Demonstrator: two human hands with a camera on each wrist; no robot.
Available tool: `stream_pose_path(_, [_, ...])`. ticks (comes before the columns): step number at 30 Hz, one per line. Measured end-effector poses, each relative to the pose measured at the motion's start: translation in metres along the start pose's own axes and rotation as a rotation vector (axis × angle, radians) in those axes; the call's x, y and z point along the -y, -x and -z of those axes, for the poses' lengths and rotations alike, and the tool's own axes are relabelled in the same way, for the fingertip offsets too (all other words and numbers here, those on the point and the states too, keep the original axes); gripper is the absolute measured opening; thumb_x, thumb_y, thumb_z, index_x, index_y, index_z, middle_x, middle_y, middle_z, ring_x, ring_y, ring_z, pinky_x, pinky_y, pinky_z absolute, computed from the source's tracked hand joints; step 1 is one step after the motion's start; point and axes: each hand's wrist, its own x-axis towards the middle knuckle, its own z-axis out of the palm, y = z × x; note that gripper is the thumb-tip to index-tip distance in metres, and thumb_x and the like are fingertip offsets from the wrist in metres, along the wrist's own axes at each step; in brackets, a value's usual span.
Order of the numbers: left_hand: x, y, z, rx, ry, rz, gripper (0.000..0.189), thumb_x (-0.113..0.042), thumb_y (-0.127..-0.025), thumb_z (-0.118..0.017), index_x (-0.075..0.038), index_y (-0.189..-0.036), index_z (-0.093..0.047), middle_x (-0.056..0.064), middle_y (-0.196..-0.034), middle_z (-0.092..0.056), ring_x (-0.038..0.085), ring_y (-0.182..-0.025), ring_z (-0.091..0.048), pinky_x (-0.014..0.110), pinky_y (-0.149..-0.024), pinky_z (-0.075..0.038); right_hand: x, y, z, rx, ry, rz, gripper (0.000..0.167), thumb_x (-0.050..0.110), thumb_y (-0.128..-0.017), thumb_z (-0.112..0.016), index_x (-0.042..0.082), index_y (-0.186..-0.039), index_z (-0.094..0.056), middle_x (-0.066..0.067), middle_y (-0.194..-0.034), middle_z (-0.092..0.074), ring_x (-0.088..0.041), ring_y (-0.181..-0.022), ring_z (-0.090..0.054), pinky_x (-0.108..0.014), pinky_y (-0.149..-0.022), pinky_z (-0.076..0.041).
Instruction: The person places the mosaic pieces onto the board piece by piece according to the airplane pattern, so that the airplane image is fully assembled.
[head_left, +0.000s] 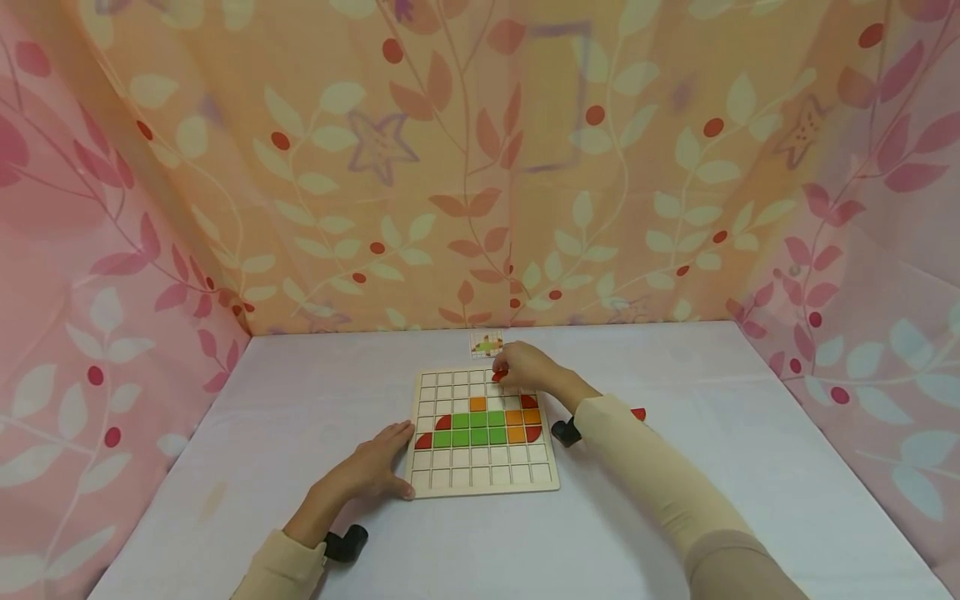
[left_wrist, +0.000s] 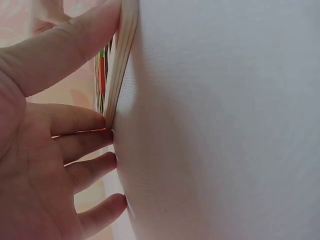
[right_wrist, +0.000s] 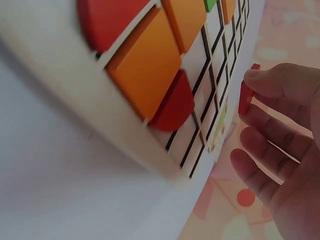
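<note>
A square wooden grid board (head_left: 480,479) lies on the table, with green, orange and red tiles set in its middle rows. My left hand (head_left: 375,462) rests along the board's left edge, thumb near the front corner and fingers spread; in the left wrist view the thumb and fingertips touch the board's side. Over the back rows, my right hand (head_left: 528,367) pinches a small red tile (right_wrist: 245,97) between thumb and index finger, its other fingers loosely bent. A lone orange tile (head_left: 477,404) sits above the green tiles (head_left: 478,427). Red rounded tiles stand at both ends of the pattern.
Behind the board lies a small pattern card (head_left: 486,343), partly overlapped by my right hand. Another red piece (head_left: 638,413) shows beyond my right sleeve. Flowered cloth (head_left: 450,192) hangs along the back and sides of the white table (head_left: 300,375).
</note>
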Motion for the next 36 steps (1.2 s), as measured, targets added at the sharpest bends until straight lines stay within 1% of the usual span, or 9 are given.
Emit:
stream_pose_path(3, [0.000, 0.000, 0.000, 0.000, -0.002, -0.001, 0.101, -0.023, -0.064, -0.090, -0.004, -0.149, -0.038, 0.016, -0.158, -0.033, 0.038, -0.148, -0.024, 0.063, -0.114, -0.025, 0.006, -0.004, -0.003, 0.005, 0.006, 0.032, 0.020, 0.014, -0.084, -0.074, 0.007, -0.102, -0.075, -0.005, -0.097, -0.068, -0.019, -0.089, -0.057, -0.037, -0.092, -0.051])
stream_pose_path(9, [0.001, 0.000, -0.001, -0.004, -0.002, -0.003, 0.101, -0.023, -0.064, -0.090, -0.003, -0.149, -0.038, 0.016, -0.158, -0.033, 0.038, -0.148, -0.024, 0.063, -0.115, -0.025, 0.019, -0.012, -0.008, 0.031, 0.056, 0.073, 0.019, 0.015, -0.086, -0.073, 0.007, -0.103, -0.076, -0.006, -0.098, -0.069, -0.018, -0.090, -0.059, -0.035, -0.089, -0.053])
stream_pose_path(16, [0.001, 0.001, -0.001, -0.004, 0.001, -0.002, 0.101, -0.023, -0.064, -0.090, -0.003, -0.149, -0.037, 0.016, -0.158, -0.033, 0.038, -0.148, -0.024, 0.064, -0.114, -0.025, 0.028, -0.017, -0.012, 0.058, 0.073, 0.065, 0.021, 0.016, -0.086, -0.073, 0.007, -0.105, -0.075, -0.006, -0.100, -0.073, -0.018, -0.090, -0.063, -0.034, -0.088, -0.055])
stream_pose_path(21, [0.001, 0.000, 0.000, -0.005, 0.008, 0.000, 0.102, -0.022, -0.063, -0.090, -0.004, -0.149, -0.038, 0.016, -0.158, -0.033, 0.039, -0.148, -0.025, 0.064, -0.114, -0.025, 0.031, -0.020, -0.015, 0.063, 0.094, 0.068, 0.020, 0.012, -0.086, -0.071, 0.009, -0.105, -0.075, -0.005, -0.099, -0.073, -0.016, -0.086, -0.061, -0.032, -0.086, -0.055])
stream_pose_path(27, [0.002, 0.000, -0.001, -0.002, 0.010, 0.004, 0.102, -0.023, -0.063, -0.090, -0.004, -0.149, -0.038, 0.016, -0.158, -0.033, 0.039, -0.148, -0.024, 0.064, -0.114, -0.025, 0.034, -0.019, -0.017, 0.079, 0.116, 0.078, 0.020, 0.006, -0.085, -0.067, 0.010, -0.103, -0.076, -0.004, -0.097, -0.070, -0.016, -0.084, -0.057, -0.029, -0.080, -0.053])
stream_pose_path(36, [0.001, 0.001, 0.000, -0.002, 0.009, -0.006, 0.102, -0.022, -0.064, -0.090, -0.003, -0.149, -0.037, 0.016, -0.158, -0.033, 0.038, -0.148, -0.024, 0.064, -0.114, -0.025, 0.037, -0.020, -0.019, 0.093, 0.102, 0.063, 0.019, 0.004, -0.086, -0.066, 0.013, -0.099, -0.077, -0.002, -0.095, -0.072, -0.015, -0.084, -0.059, -0.030, -0.082, -0.054])
